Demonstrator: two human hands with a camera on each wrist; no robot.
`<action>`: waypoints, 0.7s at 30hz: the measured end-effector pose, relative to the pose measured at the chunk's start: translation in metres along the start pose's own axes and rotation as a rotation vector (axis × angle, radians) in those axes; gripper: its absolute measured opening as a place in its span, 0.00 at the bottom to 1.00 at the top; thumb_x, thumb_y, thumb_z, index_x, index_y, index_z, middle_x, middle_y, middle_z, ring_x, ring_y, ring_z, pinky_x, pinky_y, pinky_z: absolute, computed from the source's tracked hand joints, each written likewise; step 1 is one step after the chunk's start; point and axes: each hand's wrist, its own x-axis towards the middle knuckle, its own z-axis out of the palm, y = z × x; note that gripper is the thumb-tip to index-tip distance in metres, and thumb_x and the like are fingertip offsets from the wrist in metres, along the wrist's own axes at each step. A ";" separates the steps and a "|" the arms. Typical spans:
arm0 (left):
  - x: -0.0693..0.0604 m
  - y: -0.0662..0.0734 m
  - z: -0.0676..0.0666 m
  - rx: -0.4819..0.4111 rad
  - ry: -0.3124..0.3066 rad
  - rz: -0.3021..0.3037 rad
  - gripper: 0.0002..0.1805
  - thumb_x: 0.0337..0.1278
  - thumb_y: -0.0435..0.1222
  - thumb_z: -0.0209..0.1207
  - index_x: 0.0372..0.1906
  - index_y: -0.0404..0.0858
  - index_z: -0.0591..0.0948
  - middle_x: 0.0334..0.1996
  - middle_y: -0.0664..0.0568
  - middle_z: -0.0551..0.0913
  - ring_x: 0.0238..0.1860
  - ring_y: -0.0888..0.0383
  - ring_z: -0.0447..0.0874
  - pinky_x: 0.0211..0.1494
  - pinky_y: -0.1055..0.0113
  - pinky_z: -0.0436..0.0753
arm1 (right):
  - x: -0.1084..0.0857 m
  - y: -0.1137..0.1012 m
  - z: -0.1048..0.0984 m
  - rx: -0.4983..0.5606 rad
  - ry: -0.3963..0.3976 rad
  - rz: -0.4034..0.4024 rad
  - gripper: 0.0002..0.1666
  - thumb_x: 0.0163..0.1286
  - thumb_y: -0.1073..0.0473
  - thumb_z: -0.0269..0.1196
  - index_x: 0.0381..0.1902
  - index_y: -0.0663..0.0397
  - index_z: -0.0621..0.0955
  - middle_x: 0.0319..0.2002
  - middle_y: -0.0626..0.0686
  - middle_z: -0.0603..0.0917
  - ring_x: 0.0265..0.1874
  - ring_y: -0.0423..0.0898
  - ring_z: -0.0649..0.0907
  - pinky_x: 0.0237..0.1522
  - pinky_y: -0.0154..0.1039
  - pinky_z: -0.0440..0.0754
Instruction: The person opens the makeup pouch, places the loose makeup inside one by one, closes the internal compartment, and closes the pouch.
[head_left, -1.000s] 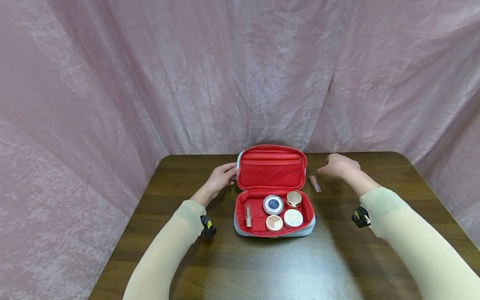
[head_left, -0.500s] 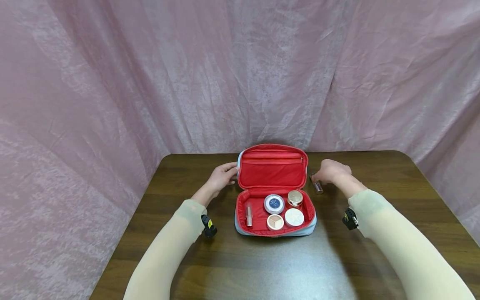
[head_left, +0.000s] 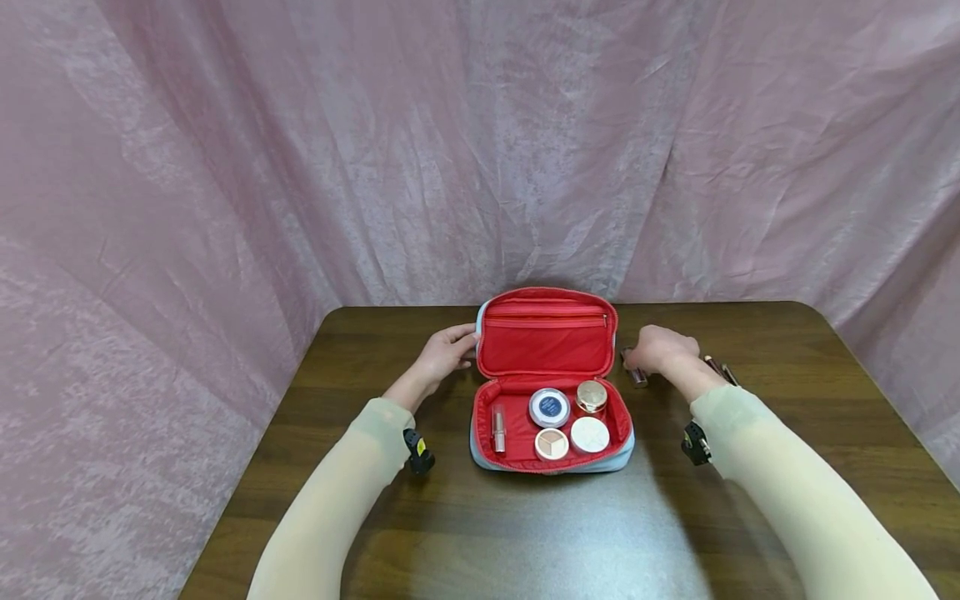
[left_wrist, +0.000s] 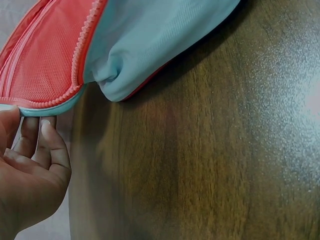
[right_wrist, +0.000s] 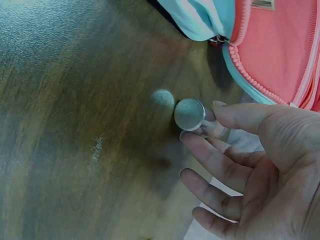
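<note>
A light blue makeup bag with a red lining lies unzipped, its lid raised. My left hand pinches the lid's left edge, thumb in front and fingers behind, as the left wrist view shows at the lid rim. Right of the bag, my right hand pinches a lip gloss tube between thumb and forefinger, low over the table. Its round shiny end faces the right wrist camera; fingers hide part of it. Inside the bag sit a lipstick and several round cosmetics, including a blue-labelled compact.
A gold-lidded jar, a white compact and a three-shade palette fill the bag's right half. Slim pencils lie behind my right forearm on the wooden table. A pink curtain hangs behind.
My right hand has come left and down onto the lip gloss tube and now pinches it. The pencils have come into view beside the right wrist. My left hand stays on the lid.
</note>
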 end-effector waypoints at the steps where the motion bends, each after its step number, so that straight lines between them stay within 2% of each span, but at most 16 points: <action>1: 0.000 0.000 0.000 -0.001 0.002 -0.002 0.21 0.77 0.42 0.56 0.68 0.40 0.79 0.43 0.52 0.88 0.42 0.60 0.86 0.52 0.54 0.82 | 0.000 0.000 0.001 0.003 0.001 -0.003 0.18 0.68 0.50 0.59 0.21 0.52 0.82 0.24 0.53 0.80 0.30 0.52 0.77 0.43 0.59 0.73; 6: 0.001 0.000 0.000 0.001 0.005 0.000 0.21 0.77 0.41 0.56 0.68 0.40 0.79 0.43 0.51 0.88 0.41 0.61 0.85 0.49 0.58 0.83 | 0.000 -0.001 0.002 0.007 0.002 -0.014 0.17 0.67 0.52 0.58 0.21 0.52 0.83 0.23 0.52 0.79 0.28 0.51 0.77 0.42 0.57 0.72; 11: 0.000 -0.001 -0.001 0.005 0.000 0.002 0.21 0.77 0.42 0.56 0.68 0.40 0.79 0.45 0.51 0.88 0.42 0.60 0.86 0.47 0.62 0.83 | -0.004 0.001 -0.002 0.001 0.010 -0.033 0.21 0.69 0.49 0.56 0.20 0.52 0.83 0.22 0.51 0.79 0.28 0.51 0.77 0.41 0.57 0.72; 17: 0.000 -0.001 -0.001 0.001 -0.001 0.011 0.21 0.77 0.42 0.57 0.68 0.40 0.79 0.44 0.50 0.88 0.41 0.60 0.86 0.47 0.60 0.83 | -0.016 0.012 -0.014 -0.003 0.031 -0.094 0.25 0.73 0.45 0.55 0.18 0.49 0.81 0.19 0.48 0.78 0.25 0.48 0.76 0.36 0.53 0.70; 21: 0.001 0.000 0.000 -0.001 -0.007 0.016 0.21 0.77 0.41 0.57 0.67 0.39 0.79 0.44 0.51 0.88 0.41 0.60 0.86 0.50 0.56 0.83 | -0.025 0.021 -0.019 -0.051 0.055 -0.163 0.23 0.75 0.42 0.56 0.25 0.47 0.83 0.21 0.46 0.78 0.26 0.46 0.76 0.34 0.54 0.72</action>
